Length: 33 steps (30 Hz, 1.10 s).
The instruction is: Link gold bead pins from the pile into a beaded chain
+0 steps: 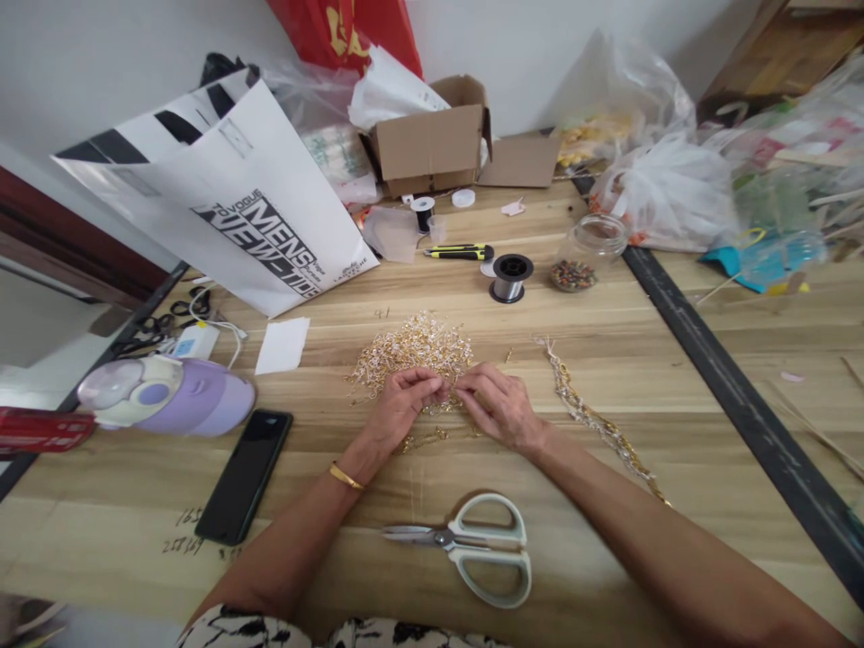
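Observation:
My left hand (406, 405) is closed in a pinch at the near edge of a pile of small gold and clear beads or links (411, 351). Opposite it, my right hand (496, 400) pinches too, fingertips almost meeting the left ones. Whatever lies between the fingertips is too small to name. A short gold chain (428, 438) lies on the table just below the hands. Farther right stretches a bundle of gold and clear beaded strands (587, 409), tied at its far end. Scissors with pale handles (472, 544) rest between my forearms, blades pointing left.
Behind the pile lie a yellow-black utility knife (459, 252), a wire spool (510, 279) and a jar of beads (584, 256). On the left are a phone (244, 477), a purple bottle (175, 394) and a white paper bag (249, 198). A cardboard box (432, 144) stands at the back.

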Each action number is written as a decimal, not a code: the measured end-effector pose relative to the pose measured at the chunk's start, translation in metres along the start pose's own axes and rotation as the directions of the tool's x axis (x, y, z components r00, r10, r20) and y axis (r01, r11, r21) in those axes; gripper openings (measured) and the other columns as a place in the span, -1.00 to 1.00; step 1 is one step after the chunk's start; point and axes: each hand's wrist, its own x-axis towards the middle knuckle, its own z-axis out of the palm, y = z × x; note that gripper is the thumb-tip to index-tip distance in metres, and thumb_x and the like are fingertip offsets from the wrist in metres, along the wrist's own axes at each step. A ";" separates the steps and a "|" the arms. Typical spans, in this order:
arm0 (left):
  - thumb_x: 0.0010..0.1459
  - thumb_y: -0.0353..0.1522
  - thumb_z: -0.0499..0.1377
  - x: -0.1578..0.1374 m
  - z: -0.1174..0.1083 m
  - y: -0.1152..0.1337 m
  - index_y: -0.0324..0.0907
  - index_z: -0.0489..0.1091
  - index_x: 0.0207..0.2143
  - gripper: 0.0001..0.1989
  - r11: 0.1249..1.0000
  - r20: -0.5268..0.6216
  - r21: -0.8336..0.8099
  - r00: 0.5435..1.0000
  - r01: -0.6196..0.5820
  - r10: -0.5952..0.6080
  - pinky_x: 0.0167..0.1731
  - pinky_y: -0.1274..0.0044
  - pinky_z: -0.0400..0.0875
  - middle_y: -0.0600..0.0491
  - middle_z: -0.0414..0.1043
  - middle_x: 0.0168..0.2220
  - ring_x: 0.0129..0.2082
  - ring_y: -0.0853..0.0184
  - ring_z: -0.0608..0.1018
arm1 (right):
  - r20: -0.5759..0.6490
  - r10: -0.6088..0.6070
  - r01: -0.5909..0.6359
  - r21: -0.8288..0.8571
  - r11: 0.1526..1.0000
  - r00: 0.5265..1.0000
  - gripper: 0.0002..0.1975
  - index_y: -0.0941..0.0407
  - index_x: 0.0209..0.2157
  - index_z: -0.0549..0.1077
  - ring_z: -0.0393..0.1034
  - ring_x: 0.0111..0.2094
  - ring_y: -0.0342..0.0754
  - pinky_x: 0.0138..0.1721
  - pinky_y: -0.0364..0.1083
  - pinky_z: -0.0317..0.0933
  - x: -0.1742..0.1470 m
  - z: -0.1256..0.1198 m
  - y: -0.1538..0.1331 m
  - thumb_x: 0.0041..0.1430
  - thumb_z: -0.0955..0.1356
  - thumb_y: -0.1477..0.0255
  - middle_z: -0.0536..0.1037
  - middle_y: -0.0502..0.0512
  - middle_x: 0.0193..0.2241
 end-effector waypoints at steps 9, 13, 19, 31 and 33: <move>-0.22 -0.38 0.43 0.002 -0.001 -0.002 -0.29 0.53 -0.50 -0.79 1.000 0.038 0.026 0.999 0.001 -0.002 -0.37 0.56 0.44 0.06 0.53 -0.55 -0.52 0.44 0.51 | -0.009 -0.002 0.002 -0.014 1.000 1.000 -0.93 0.14 -0.22 0.37 0.41 -0.32 -0.10 -0.31 -0.15 0.29 0.000 -0.001 0.000 0.26 0.28 0.52 0.50 0.12 -0.34; -0.24 -0.38 0.44 0.002 0.000 -0.003 -0.30 0.52 -0.50 -0.78 1.000 0.022 0.009 1.000 0.018 -0.018 -0.35 0.56 0.46 0.06 0.53 -0.54 -0.50 0.43 0.53 | -0.029 -0.019 0.018 -0.021 1.000 0.999 -0.94 0.15 -0.23 0.37 0.41 -0.32 -0.10 -0.33 -0.15 0.29 0.001 -0.001 0.000 0.25 0.28 0.52 0.50 0.13 -0.35; -0.27 -0.38 0.46 0.001 0.003 -0.003 -0.30 0.52 -0.51 -0.76 0.999 0.004 0.009 0.999 0.044 -0.044 -0.34 0.58 0.48 0.08 0.53 -0.54 -0.50 0.45 0.53 | -0.032 -0.034 0.033 -0.024 0.999 0.999 -0.93 0.16 -0.22 0.36 0.40 -0.33 -0.11 -0.34 -0.15 0.28 0.000 -0.001 0.001 0.26 0.28 0.53 0.50 0.12 -0.35; -0.25 -0.36 0.45 0.001 0.001 -0.004 -0.28 0.53 -0.50 -0.76 1.000 0.023 0.021 1.000 0.018 -0.018 -0.35 0.60 0.47 0.08 0.54 -0.53 -0.50 0.46 0.53 | -0.016 -0.042 0.041 -0.037 0.998 0.999 -0.93 0.16 -0.23 0.37 0.40 -0.35 -0.12 -0.35 -0.16 0.27 0.001 -0.002 -0.001 0.27 0.27 0.52 0.50 0.12 -0.35; -0.26 -0.36 0.46 0.000 0.001 -0.004 -0.28 0.53 -0.50 -0.75 1.000 0.016 0.021 1.000 0.020 -0.021 -0.34 0.59 0.47 0.08 0.53 -0.53 -0.50 0.45 0.53 | -0.012 -0.042 0.041 -0.037 0.998 0.999 -0.94 0.16 -0.23 0.37 0.40 -0.35 -0.12 -0.35 -0.16 0.28 0.001 -0.001 -0.001 0.26 0.27 0.52 0.50 0.12 -0.35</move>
